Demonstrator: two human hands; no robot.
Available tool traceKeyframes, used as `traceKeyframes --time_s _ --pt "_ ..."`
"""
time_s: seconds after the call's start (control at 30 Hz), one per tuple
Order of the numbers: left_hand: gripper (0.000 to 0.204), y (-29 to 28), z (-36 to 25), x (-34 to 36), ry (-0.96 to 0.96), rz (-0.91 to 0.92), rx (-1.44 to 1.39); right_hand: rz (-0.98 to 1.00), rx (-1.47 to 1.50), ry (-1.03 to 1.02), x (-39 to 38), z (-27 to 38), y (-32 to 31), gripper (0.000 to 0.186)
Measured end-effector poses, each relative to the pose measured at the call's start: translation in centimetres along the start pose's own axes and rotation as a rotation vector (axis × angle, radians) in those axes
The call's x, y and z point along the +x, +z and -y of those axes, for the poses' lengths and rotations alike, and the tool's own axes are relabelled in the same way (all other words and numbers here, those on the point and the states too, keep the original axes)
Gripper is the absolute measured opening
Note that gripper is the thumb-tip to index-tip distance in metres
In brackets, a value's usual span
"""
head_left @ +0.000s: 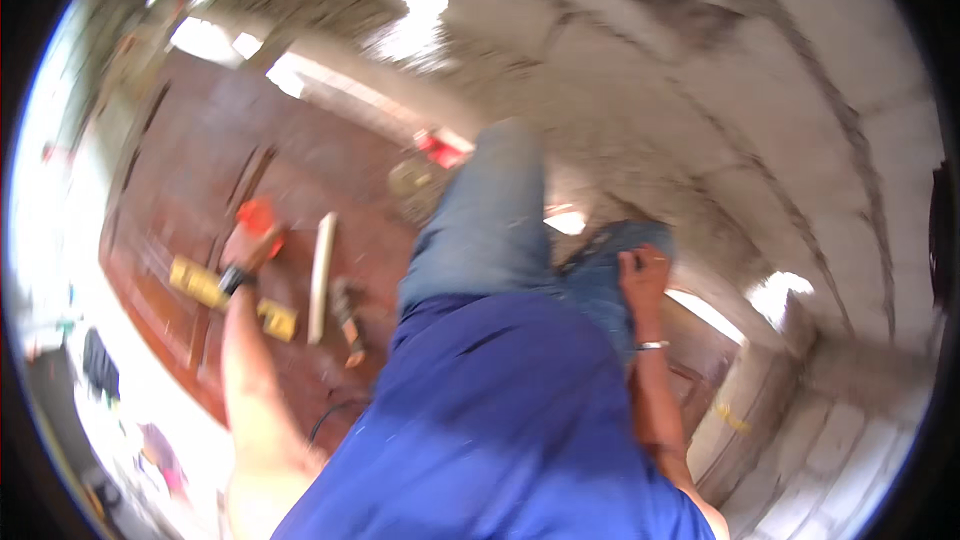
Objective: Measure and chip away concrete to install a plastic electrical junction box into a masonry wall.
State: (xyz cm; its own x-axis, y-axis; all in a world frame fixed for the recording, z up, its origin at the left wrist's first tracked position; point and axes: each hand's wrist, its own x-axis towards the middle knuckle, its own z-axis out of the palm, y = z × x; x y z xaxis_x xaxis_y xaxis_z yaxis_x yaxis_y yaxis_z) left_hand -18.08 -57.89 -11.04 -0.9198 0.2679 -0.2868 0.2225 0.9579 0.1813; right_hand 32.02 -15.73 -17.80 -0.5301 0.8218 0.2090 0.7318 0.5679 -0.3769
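Note:
My left hand (250, 245) grips a bright orange object (257, 215) over a reddish-brown wooden panel (180, 180). Just below it lies a yellow bar, like a level (195, 282). A pale wooden strip (322, 280) and a hammer-like tool (346, 310) lie to its right. My right hand (643, 275) rests on the jeans at my right leg (610, 240), fingers curled; whether they hold something small is unclear. The view is blurred.
Rough block walls (780, 110) rise ahead and to the right. A red object (438, 148) and a dull round item (410, 178) sit beside my left knee. A dark cable (325, 420) lies near my waist. Blurred items (100, 365) stand at the far left.

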Motion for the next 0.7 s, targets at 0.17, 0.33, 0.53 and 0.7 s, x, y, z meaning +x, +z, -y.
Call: traceKeyframes --time_s 0.17,0.33,0.53,0.7 --pt "0.077 1.1 -1.8 1.8 -0.148 -0.026 0.21 0.064 -0.148 0.005 0.1 -1.8 -1.3 0.026" --pt "0.084 0.7 0.1 0.9 -0.174 0.021 0.281 0.094 -0.16 -0.069 0.5 -0.2 -0.8 0.026" --pt "0.078 -1.3 -4.8 -2.2 -0.029 -0.203 0.116 0.18 0.071 0.151 1.8 2.6 -2.7 0.026" --pt "0.059 3.8 -2.9 -6.9 0.111 0.017 0.071 0.343 0.443 -0.127 7.3 16.7 -1.0 0.025"
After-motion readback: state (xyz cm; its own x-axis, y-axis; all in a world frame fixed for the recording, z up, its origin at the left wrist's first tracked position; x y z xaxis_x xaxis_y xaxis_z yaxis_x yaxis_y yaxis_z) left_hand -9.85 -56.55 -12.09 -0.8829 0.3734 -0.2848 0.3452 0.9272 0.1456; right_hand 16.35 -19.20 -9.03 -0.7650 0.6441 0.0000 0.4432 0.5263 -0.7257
